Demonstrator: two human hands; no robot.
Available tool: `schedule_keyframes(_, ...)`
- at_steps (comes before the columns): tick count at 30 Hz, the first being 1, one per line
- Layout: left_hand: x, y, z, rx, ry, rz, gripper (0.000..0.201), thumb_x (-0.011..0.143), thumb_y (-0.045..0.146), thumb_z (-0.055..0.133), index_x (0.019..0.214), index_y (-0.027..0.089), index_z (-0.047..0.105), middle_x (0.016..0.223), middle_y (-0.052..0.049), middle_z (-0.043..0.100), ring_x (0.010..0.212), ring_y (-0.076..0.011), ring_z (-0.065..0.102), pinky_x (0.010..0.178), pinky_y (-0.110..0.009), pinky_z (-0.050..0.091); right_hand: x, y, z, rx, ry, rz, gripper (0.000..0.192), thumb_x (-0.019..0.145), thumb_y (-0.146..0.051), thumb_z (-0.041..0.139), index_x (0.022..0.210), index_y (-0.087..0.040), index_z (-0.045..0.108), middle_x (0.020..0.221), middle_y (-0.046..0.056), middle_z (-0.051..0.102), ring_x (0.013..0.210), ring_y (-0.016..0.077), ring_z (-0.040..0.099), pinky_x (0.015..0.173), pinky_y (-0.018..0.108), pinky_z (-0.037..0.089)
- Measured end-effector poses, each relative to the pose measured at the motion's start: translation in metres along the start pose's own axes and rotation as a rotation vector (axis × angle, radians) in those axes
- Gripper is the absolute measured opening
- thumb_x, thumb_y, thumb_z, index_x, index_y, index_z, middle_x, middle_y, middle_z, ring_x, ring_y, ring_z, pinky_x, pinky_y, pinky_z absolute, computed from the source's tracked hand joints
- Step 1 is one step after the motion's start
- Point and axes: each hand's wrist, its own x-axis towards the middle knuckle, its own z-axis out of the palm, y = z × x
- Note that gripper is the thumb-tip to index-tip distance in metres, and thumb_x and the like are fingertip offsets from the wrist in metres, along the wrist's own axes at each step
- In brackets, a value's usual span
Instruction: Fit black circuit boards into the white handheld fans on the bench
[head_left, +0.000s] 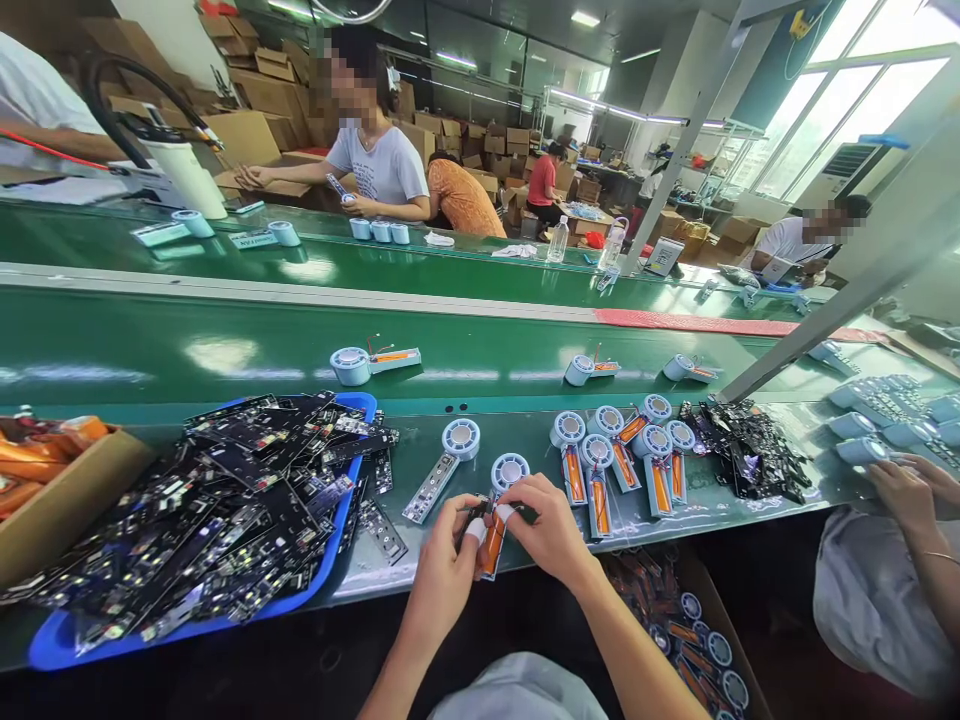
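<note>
Fingers of both hands meet over one fan at the near edge of the bench. My left hand (442, 575) pinches the orange battery (493, 545) from below, its taped fingertip against the cell's upper end. My right hand (551, 530) comes in from the other side, thumb and forefinger closed on the top of the same cell, just under the fan's round head (510, 471). Whether the battery is already seated in the handle I cannot tell; my fingers cover the joint.

Trouble from here lies mostly in the grip. The piece hangs right over the bench's near edge, so a slip would send it down into the box (694, 630) of parts below, or onto my lap. Thin wires seem to run from the cell, and tugging with two opposed pinches could tear one off.

Crowding is the other risk. A bare board (431, 488) with its own round head lies just left of my hands, and a row of finished fans (626, 455) lies just right; a sweep of either wrist could knock them askew. The blue tray (330, 545) at the near left corner is heaped so high that boards spill over its rim, and a nudge could slide more onto the bench. A co-worker's hand (904, 490) works at the right end, well apart from mine.
</note>
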Motion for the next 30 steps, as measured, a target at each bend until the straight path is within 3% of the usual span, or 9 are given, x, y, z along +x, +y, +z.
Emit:
schedule_keyframes(4, -0.002, 0.004, -0.003, 0.012, 0.017, -0.011, 0.041, 0.082, 0.037, 0.047, 0.118, 0.020, 0.046, 0.078, -0.002, 0.069, 0.058, -0.0182, 0.067, 0.053, -0.031, 0.057, 0.006, -0.007, 0.000, 0.002, 0.024, 0.020, 0.020, 0.081, -0.005, 0.060, 0.084, -0.022, 0.070, 0.085, 0.003, 0.071, 0.082, 0.0191, 0.060, 0.075, 0.031, 0.047)
schedule_keyframes(13, 0.000, 0.006, -0.012, 0.293, 0.069, 0.120, 0.034, 0.083, 0.031, 0.044, 0.108, 0.020, 0.065, 0.097, -0.009, 0.076, 0.071, -0.0224, 0.074, 0.061, -0.034, 0.059, 0.012, -0.014, -0.001, 0.088, -0.035, 0.123, 0.017, 0.079, -0.008, 0.062, 0.082, -0.021, 0.072, 0.077, 0.000, 0.067, 0.073, 0.0157, 0.058, 0.064, 0.025, 0.043)
schedule_keyframes(19, 0.001, 0.007, -0.014, 0.258, 0.069, 0.088, 0.036, 0.083, 0.033, 0.044, 0.107, 0.019, 0.067, 0.089, -0.007, 0.076, 0.062, -0.0212, 0.073, 0.059, -0.033, 0.060, 0.012, -0.015, -0.006, -0.063, -0.050, 0.113, 0.017, 0.080, -0.006, 0.061, 0.083, -0.020, 0.070, 0.083, 0.002, 0.067, 0.078, 0.0169, 0.058, 0.071, 0.027, 0.044)
schedule_keyframes(24, -0.001, 0.008, -0.013, 0.366, 0.115, 0.157, 0.035, 0.082, 0.031, 0.044, 0.104, 0.020, 0.069, 0.094, -0.008, 0.078, 0.067, -0.0227, 0.073, 0.068, -0.037, 0.061, 0.015, -0.017, -0.004, 0.060, -0.043, 0.156, 0.017, 0.081, -0.005, 0.061, 0.081, -0.019, 0.070, 0.076, -0.001, 0.065, 0.067, 0.0129, 0.055, 0.064, 0.023, 0.042)
schedule_keyframes(26, 0.000, 0.007, -0.013, 0.384, 0.140, 0.185, 0.034, 0.082, 0.031, 0.045, 0.103, 0.021, 0.069, 0.097, -0.009, 0.078, 0.069, -0.0231, 0.074, 0.071, -0.038, 0.061, 0.013, -0.017, -0.001, -0.007, -0.051, 0.116, 0.018, 0.080, -0.004, 0.061, 0.082, -0.019, 0.070, 0.079, 0.000, 0.066, 0.072, 0.0144, 0.057, 0.068, 0.024, 0.043)
schedule_keyframes(30, 0.001, 0.004, -0.013, 0.284, 0.108, 0.112, 0.034, 0.083, 0.030, 0.045, 0.106, 0.020, 0.068, 0.088, -0.006, 0.078, 0.060, -0.0206, 0.072, 0.064, -0.034, 0.061, 0.007, -0.016, 0.001, -0.180, -0.063, 0.040, 0.018, 0.082, -0.005, 0.060, 0.087, -0.019, 0.069, 0.088, 0.004, 0.068, 0.083, 0.0183, 0.061, 0.075, 0.027, 0.045)
